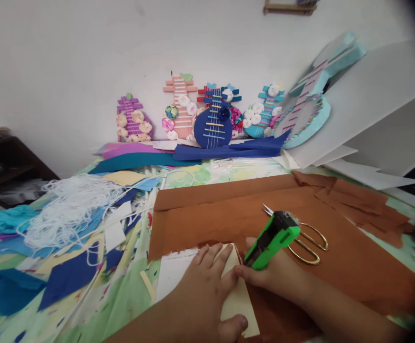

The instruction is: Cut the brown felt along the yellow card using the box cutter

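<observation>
My left hand (pixel 207 281) lies flat with spread fingers on a cream piece of card (pixel 241 305), pressing it down. Under it, to the left, a white sheet (pixel 173 274) shows. My right hand (pixel 277 276) is closed around a green and black utility knife (pixel 273 240), which tilts up to the right; its tip is down by the card's right edge, and the blade itself is hard to make out. Beneath both hands spreads brown paper (pixel 200 221), which looks like felt or crepe. Gold-handled scissors (pixel 305 257) rest on it just beyond my right hand, blades partly hidden behind the knife.
A tangle of white cord (pixel 75 214) and blue scraps (pixel 69 274) cover the left side. Along the wall stand several decorated toy-like string instruments, among them a dark blue one (pixel 212 126) and a large light-blue one (pixel 309 121). Brown offcuts (pixel 368 209) lie at right.
</observation>
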Available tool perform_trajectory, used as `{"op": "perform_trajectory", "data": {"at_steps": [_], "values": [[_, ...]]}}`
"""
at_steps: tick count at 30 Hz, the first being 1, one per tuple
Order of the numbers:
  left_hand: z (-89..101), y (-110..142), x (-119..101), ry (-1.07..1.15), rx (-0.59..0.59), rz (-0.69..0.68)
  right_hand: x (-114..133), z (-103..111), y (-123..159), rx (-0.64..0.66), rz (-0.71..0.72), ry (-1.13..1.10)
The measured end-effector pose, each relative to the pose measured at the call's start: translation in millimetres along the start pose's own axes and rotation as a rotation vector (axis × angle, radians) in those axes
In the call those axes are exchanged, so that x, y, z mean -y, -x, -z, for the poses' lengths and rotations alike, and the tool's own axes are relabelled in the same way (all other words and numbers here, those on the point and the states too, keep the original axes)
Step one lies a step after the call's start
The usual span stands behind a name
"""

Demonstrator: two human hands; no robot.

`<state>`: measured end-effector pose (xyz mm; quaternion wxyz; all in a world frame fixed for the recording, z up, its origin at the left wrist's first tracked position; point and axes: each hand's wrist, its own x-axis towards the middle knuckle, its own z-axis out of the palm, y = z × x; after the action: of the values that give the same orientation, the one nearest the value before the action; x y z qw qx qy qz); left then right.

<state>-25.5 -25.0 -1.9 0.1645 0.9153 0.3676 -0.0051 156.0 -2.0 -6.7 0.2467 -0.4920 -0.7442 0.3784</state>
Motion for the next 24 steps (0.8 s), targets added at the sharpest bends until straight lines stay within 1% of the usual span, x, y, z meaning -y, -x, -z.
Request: {"op": "perform_trajectory", "data": {"at_steps": [2,4,8,11,15,18,24], "values": [[0.1,0,0,0.002,0.0,0.004,0,0,-1,0.01,-0.019,-0.02],[-1.2,0,0,-0.004,-0.013,0.008,0,1,-1,-0.008,-0.04,-0.041],[-4.1,1,1,-0.014,-0.016,0.004,0,1,-2,-0.049,-0.031,-0.085],[-4.3,1,1,-0.013,-0.012,0.004,-4,2,-3,-0.047,-0.024,-0.14],[-4.4,1,2,-0.019,-0.027,0.002,-4,4,-3,-0.017,-0.072,-0.227],[-4.7,1,2,-0.023,-0.032,-0.005,2,7,-2,0.022,-0.077,-0.204],[-2.5,0,1,-0.023,-0.023,-0.007,10,8,0,0.028,-0.068,-0.127]]}}
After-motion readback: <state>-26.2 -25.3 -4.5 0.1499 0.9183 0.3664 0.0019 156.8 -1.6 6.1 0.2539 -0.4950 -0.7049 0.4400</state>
